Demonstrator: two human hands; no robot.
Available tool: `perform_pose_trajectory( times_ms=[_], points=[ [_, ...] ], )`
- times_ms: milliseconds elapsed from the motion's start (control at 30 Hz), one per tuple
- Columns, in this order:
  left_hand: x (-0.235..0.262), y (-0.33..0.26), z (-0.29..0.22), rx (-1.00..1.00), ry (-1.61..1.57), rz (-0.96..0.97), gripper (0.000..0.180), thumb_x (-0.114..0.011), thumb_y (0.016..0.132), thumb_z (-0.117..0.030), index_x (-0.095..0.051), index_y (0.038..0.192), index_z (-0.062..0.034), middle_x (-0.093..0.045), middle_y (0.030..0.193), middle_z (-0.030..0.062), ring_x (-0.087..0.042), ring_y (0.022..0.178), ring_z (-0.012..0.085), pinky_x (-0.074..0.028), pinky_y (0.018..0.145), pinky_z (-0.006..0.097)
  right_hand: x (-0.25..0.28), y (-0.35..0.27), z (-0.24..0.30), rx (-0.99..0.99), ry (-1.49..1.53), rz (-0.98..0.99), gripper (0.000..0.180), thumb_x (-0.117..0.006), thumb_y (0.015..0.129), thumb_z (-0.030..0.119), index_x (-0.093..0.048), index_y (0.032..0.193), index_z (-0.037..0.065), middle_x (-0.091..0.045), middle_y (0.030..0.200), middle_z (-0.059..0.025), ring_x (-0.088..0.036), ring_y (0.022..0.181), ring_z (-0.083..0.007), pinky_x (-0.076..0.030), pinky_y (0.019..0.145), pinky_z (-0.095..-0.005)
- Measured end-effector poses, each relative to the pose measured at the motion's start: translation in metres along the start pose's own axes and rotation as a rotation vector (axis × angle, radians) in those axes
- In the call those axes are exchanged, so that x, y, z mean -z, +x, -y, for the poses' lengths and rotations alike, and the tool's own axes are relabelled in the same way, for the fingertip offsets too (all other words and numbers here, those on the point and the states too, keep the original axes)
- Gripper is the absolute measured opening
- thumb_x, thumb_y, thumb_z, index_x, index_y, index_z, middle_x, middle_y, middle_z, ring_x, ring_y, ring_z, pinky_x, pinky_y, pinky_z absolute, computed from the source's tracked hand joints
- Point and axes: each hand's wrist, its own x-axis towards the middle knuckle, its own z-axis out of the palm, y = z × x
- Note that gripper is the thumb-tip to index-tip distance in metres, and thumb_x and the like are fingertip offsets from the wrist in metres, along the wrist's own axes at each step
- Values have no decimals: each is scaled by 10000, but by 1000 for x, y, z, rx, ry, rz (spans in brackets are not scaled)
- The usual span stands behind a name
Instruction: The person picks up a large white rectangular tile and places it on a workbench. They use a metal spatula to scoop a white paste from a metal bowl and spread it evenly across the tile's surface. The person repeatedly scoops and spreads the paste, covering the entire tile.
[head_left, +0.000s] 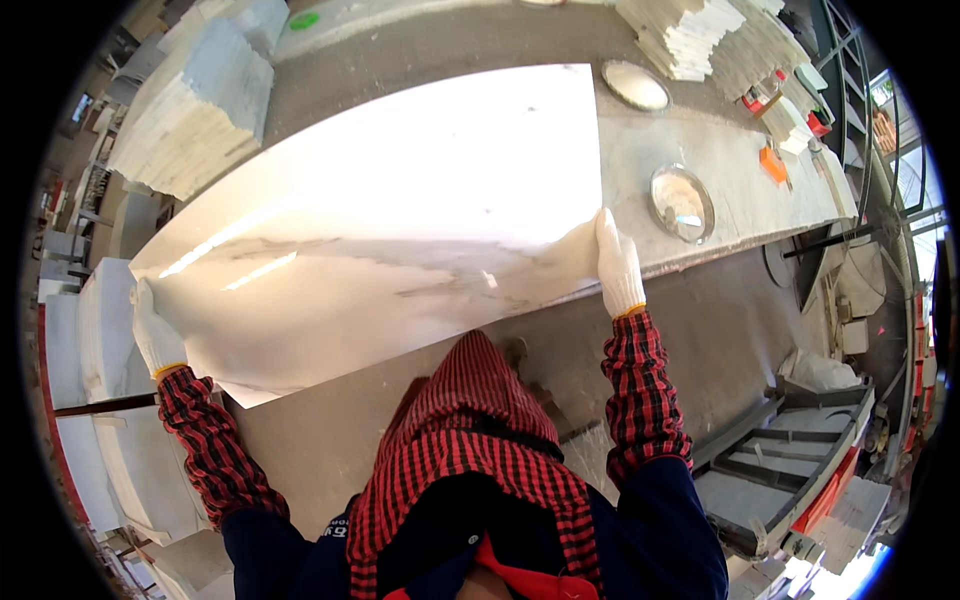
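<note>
A large, glossy white slab (400, 200) with grey marble veining spans the space in front of me, its surface catching bright reflections. My left hand (157, 330), in a white knitted glove, grips the slab's left edge. At the opposite edge, my right hand (618, 262) wears a matching glove and holds the slab near its right side; the fingers lie along the edge and the thumb side is up. Parts of both hands' grips are hidden by the slab. The slab's near edge hangs out past the workbench (640, 150) toward my body.
On the bench's right stand a round metal pan (682, 204) of pale material and a second pan (636, 85). An orange block (772, 166) lies farther right. Stacked slabs (195, 110) rise at the far left, with another stack (690, 35) at the back right. A metal-framed cart (790, 460) stands lower right.
</note>
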Motion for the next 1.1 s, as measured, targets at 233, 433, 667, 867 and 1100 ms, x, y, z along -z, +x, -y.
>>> perform_pose_trajectory(
  times_ms=[233, 433, 667, 867, 1100],
  points=[
    [-11, 6, -6, -67, -113, -52, 517, -510, 1104, -337, -558, 1415, 73, -611, 1349, 81, -553, 1198, 163, -418, 1067, 307, -10, 38, -19, 125, -72, -40, 638, -435, 1104, 475, -646, 1199, -120, -691, 921, -156, -581, 913, -181, -479, 852, -363],
    [-2, 6, -4, -103, -224, -33, 527, -560, 1084, -343, -528, 1432, 51, -583, 1350, 72, -543, 1199, 166, -423, 1064, 323, -18, 47, -19, 194, -23, -50, 650, -429, 1103, 484, -659, 1161, -122, -698, 941, -253, -625, 905, -253, -489, 862, -400],
    [-12, 8, 0, -114, -237, -36, 516, -587, 1075, -363, -508, 1411, 20, -550, 1332, 63, -526, 1186, 159, -419, 1057, 328, -10, 49, -18, 132, -167, 0, 674, -414, 1108, 493, -644, 1194, -135, -712, 1000, -145, -591, 1000, -170, -484, 916, -370],
    [-11, 11, 12, -74, -379, -116, 513, -585, 1078, -346, -474, 1423, 17, -532, 1365, 76, -511, 1219, 167, -403, 1078, 330, -20, 43, -15, 262, -34, -70, 636, -431, 1097, 488, -663, 1110, -105, -695, 904, -253, -642, 888, -274, -485, 834, -419],
    [-26, 4, 4, -95, -378, -182, 512, -570, 1078, -364, -480, 1443, -15, -500, 1401, 60, -478, 1249, 167, -352, 1125, 340, -10, 32, -10, 194, 13, -83, 596, -497, 1075, 471, -658, 1260, -72, -735, 1108, -220, -670, 1065, -256, -494, 955, -364]
  ],
)
